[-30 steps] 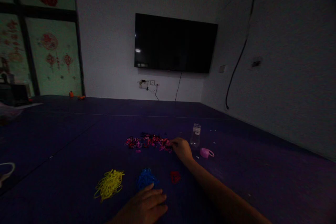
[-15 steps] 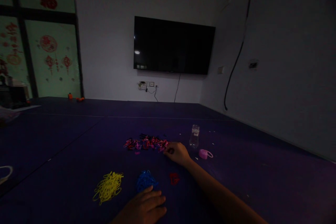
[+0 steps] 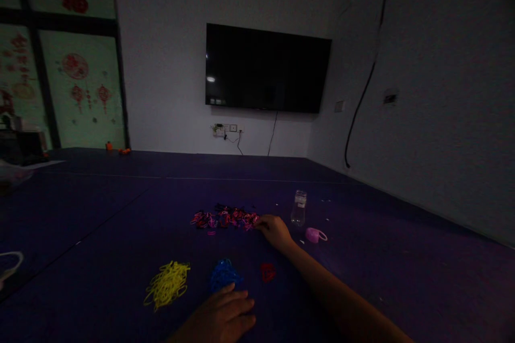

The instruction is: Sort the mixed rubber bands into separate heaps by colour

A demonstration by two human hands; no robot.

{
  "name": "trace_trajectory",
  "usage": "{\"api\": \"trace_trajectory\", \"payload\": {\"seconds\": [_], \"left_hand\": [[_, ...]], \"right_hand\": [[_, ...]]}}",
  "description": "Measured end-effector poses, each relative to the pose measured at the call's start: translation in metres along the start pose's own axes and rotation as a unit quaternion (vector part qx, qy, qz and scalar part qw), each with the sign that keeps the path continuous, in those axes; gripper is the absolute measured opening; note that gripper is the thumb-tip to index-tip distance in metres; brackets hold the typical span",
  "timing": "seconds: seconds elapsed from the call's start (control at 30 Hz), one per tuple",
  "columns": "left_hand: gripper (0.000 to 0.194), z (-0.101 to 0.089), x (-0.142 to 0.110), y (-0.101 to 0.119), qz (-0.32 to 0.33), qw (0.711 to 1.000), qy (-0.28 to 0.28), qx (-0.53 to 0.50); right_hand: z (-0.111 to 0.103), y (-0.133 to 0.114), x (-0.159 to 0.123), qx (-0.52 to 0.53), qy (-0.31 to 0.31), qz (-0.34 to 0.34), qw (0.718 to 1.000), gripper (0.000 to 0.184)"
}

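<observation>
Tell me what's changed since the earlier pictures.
The right hand drew nearer the person, then went back out to the right end of the mixed pile, ending slightly left of its start. Any grasp or release is too dark to tell. The left hand, blue pile, yellow pile and bottle stayed put.

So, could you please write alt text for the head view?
Right hand at a mixed pile of pink, red and black bands; left hand by a blue band pile. A yellow band pile and red bands lie nearby.
</observation>
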State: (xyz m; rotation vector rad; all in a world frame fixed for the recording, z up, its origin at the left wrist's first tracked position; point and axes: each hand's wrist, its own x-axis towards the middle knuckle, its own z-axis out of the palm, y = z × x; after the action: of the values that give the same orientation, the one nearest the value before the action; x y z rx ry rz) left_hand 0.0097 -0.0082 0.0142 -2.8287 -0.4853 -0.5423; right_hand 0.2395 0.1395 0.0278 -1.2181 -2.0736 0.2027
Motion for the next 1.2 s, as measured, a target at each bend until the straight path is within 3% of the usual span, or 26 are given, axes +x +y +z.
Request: {"api": "trace_trajectory", "payload": {"seconds": [0.2, 0.43, 0.7, 0.9, 1.07, 1.2], "left_hand": [[0.036, -0.023, 0.006, 0.013, -0.064, 0.992, -0.072, -0.079], [0.037, -0.014, 0.003, 0.017, -0.098, 0.987, -0.047, -0.123], [0.036, -0.019, 0.003, 0.020, -0.105, 0.985, -0.048, -0.130], [0.036, -0.023, 0.004, 0.021, -0.106, 0.983, -0.051, -0.142], [0.037, -0.035, 0.007, 0.024, -0.120, 0.979, -0.080, -0.144], [0.037, -0.044, 0.010, 0.027, -0.137, 0.974, -0.101, -0.150]], "right_hand": [[-0.005, 0.004, 0.000, 0.039, 0.052, -0.004, 0.998, 0.018], [-0.007, 0.007, 0.006, 0.173, 0.088, 0.074, 0.978, 0.025], [-0.023, -0.017, 0.001, 0.242, 0.022, 0.142, 0.960, 0.024], [-0.032, -0.023, -0.038, 0.263, -0.043, 0.138, 0.954, 0.027], [-0.040, -0.033, -0.073, 0.212, -0.020, 0.059, 0.975, 0.019], [-0.038, -0.042, -0.084, 0.132, 0.001, -0.027, 0.991, 0.018]]}}
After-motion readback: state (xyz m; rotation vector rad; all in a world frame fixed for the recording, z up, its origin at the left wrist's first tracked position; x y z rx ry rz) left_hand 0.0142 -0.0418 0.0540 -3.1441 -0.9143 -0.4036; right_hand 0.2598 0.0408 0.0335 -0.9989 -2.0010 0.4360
